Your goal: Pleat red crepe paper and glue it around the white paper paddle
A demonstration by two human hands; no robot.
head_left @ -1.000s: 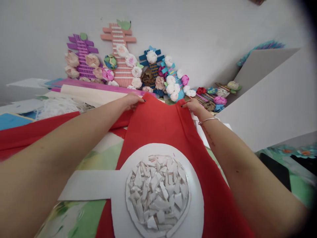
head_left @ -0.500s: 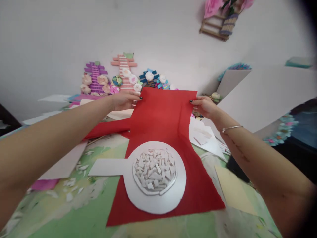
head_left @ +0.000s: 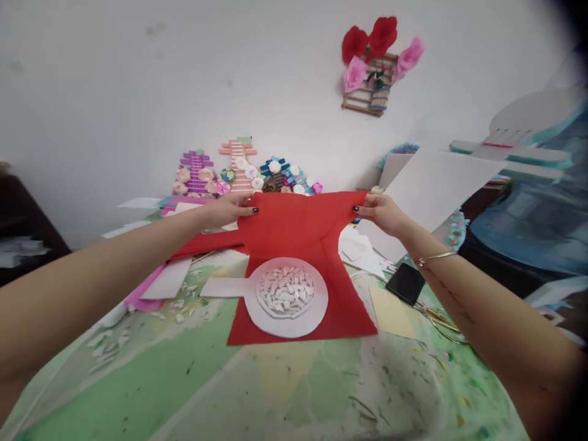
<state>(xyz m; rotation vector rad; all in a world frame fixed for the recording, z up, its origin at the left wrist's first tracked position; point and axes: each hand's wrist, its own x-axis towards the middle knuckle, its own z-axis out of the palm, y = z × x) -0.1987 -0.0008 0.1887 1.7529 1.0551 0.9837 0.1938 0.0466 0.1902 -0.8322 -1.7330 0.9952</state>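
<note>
A sheet of red crepe paper (head_left: 294, 220) is stretched between my two hands, its far edge raised off the table. My left hand (head_left: 234, 208) pinches its far left corner, and my right hand (head_left: 376, 213) pinches the far right corner. On the near part of the sheet lies a white round foam cutout (head_left: 316, 315) with a white handle-like strip (head_left: 223, 287) pointing left. Inside a raised ring at the cutout's middle are many small white chips (head_left: 285, 291). Another red strip (head_left: 204, 244) lies left of the sheet, partly behind my left arm.
Loose white scraps (head_left: 179, 309) and a white board (head_left: 168, 278) are on the left. To the right are a cream paper piece (head_left: 392, 312), a dark phone-like slab (head_left: 406, 283) and gold-handled scissors (head_left: 443, 321). Decorated craft pieces (head_left: 243, 168) stand against the wall.
The camera view has tilted up and pulled back, showing more wall and table. Both hands still grip the red paper's corners, and its far edge now bows between them.
</note>
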